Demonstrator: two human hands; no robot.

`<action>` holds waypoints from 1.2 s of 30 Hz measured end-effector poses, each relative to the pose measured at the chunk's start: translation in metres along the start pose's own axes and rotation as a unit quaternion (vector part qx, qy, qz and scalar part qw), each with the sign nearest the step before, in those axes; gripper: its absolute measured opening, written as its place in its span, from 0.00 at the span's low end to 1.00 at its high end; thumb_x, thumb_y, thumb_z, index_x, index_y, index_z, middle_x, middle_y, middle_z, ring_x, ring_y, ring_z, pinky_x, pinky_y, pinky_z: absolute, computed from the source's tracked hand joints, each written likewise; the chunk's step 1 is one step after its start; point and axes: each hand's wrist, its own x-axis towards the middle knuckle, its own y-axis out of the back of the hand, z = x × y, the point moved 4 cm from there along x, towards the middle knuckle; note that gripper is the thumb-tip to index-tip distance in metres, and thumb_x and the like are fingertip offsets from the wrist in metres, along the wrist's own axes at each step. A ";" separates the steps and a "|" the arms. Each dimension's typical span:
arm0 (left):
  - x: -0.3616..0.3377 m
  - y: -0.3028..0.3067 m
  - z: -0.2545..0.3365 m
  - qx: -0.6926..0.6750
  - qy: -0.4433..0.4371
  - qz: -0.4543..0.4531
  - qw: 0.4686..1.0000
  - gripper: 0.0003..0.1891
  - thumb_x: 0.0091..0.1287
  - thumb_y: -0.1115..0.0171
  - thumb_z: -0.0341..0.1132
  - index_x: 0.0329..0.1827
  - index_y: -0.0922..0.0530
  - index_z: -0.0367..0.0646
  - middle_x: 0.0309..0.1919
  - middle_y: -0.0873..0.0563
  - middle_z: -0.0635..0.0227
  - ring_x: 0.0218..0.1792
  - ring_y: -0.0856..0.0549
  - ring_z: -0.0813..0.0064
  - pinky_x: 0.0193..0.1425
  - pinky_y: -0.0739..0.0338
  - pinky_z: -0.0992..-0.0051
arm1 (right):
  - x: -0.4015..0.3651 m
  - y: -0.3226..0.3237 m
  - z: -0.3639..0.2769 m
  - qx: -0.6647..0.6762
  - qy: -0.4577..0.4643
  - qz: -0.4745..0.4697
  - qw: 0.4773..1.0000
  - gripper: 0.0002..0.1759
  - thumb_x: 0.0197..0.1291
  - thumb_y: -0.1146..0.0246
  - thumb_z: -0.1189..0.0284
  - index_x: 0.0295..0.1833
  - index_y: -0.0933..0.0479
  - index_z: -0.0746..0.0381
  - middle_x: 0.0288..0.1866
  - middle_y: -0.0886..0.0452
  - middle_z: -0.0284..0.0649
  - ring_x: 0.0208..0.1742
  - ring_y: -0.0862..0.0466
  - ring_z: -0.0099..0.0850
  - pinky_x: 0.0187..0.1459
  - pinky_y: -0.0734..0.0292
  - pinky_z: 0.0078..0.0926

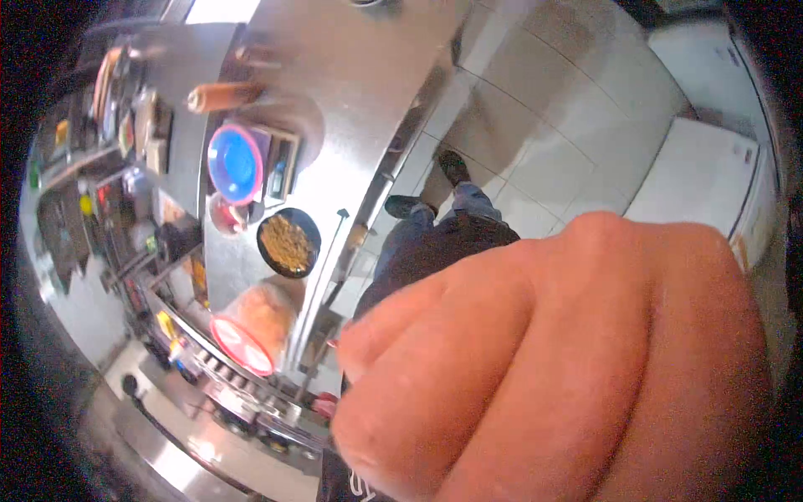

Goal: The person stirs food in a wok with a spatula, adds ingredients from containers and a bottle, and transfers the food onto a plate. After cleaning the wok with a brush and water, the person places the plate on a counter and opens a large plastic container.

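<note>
What looks like my right hand (569,360) fills the lower right of the head view, very close to the camera. Its fingers are curled into a fist, with the knuckles toward the top. Anything inside the fist is hidden. It hangs in front of my dark clothing (427,251) and appears to touch nothing on the counter. My left hand is out of the frame. To the left, on the metal counter (351,92), lie a black round dish (288,243) of brown chopped food and a blue bowl (234,163) with a pink rim.
A filled clear plastic bag (266,309) sits beside a pink-rimmed round item (241,345). A brown cylinder (224,96) lies farther up. Blurred shelves (125,201) line the left. White cabinets (698,180) stand on the right, by the tiled floor (544,109).
</note>
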 end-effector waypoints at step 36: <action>-0.029 0.185 0.053 0.277 -0.181 0.394 0.857 0.25 0.71 0.61 0.49 0.58 0.31 0.36 0.59 0.28 0.59 0.61 0.31 0.63 0.63 0.39 0.66 | 0.050 -0.038 0.101 0.193 -0.055 -0.104 0.974 0.18 0.52 0.38 0.59 0.36 0.27 0.64 0.29 0.24 0.42 0.29 0.24 0.38 0.34 0.29 0.30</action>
